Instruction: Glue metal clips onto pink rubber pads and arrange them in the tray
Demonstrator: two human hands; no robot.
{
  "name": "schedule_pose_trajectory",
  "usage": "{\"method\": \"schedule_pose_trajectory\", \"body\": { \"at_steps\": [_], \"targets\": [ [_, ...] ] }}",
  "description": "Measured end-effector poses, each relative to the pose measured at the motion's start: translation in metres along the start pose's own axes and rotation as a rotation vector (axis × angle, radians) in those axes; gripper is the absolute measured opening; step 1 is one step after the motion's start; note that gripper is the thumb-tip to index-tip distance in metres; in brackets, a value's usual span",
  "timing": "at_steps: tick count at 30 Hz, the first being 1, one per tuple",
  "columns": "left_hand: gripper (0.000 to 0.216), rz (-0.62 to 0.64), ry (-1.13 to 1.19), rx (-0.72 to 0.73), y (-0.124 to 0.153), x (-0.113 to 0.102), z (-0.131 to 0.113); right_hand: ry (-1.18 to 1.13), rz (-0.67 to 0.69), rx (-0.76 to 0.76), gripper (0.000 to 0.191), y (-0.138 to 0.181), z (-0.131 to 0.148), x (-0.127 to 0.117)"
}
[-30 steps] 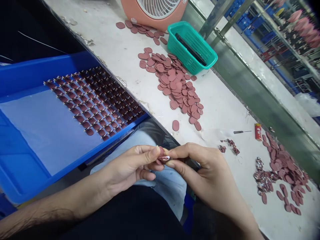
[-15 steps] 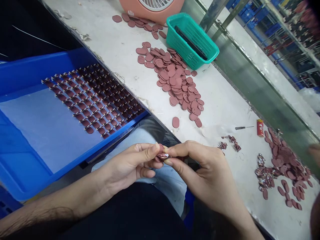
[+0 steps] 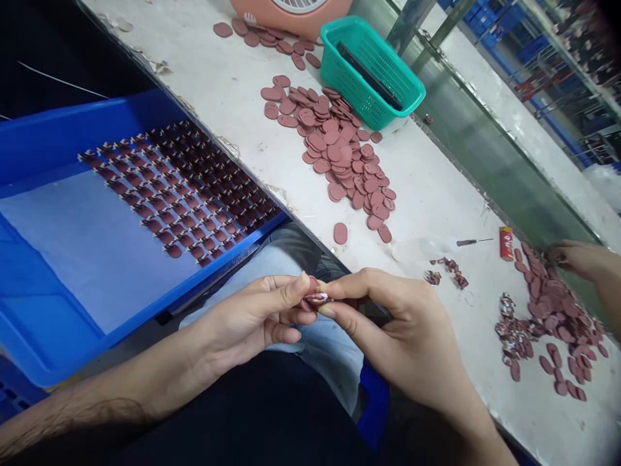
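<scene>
We find the left hand (image 3: 252, 310) and right hand (image 3: 402, 330) drawn close together above the lap. Both are closed to a pinch, with thumbs and fingers gripping one small dusky-pink tag (image 3: 317, 299) between them; the fingers partly hide its patterned face. To the left, a blue tray (image 3: 97, 123) sits with its edge just beside the worktop (image 3: 436, 213), carrying a pale blue sheet (image 3: 87, 259) and neat rows of tags (image 3: 179, 188). On the worktop we record a large loose heap of plain oval tags (image 3: 339, 149), a single oval tag (image 3: 340, 233) lying just below it, and a teal basket (image 3: 373, 71) holding a black strip (image 3: 369, 74). Further right are a few scraps (image 3: 449, 272), a small knife (image 3: 473, 242), a red tin (image 3: 506, 243), a second heap (image 3: 553, 310) and a cluster of patterned pieces (image 3: 514, 333). A co-worker's hand (image 3: 577, 259) reaches in from the right edge, at the far end of that heap.
</scene>
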State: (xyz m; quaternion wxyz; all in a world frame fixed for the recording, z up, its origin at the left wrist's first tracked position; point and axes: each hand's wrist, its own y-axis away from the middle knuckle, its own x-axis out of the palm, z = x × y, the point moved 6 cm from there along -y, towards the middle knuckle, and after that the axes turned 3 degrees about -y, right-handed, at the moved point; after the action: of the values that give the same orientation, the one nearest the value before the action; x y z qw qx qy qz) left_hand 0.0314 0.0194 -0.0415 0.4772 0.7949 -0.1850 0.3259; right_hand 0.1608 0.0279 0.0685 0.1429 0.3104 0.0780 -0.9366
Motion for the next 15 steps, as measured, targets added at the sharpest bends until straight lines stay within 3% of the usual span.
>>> {"method": "schedule_pose_trajectory", "body": {
  "at_steps": [15],
  "targets": [
    [0.030,0.135,0.106,-0.042,-0.0006,0.0038,0.0012,-0.097,0.080,0.000,0.025,-0.0039,-0.0021,-0.0043]
  ]
}}
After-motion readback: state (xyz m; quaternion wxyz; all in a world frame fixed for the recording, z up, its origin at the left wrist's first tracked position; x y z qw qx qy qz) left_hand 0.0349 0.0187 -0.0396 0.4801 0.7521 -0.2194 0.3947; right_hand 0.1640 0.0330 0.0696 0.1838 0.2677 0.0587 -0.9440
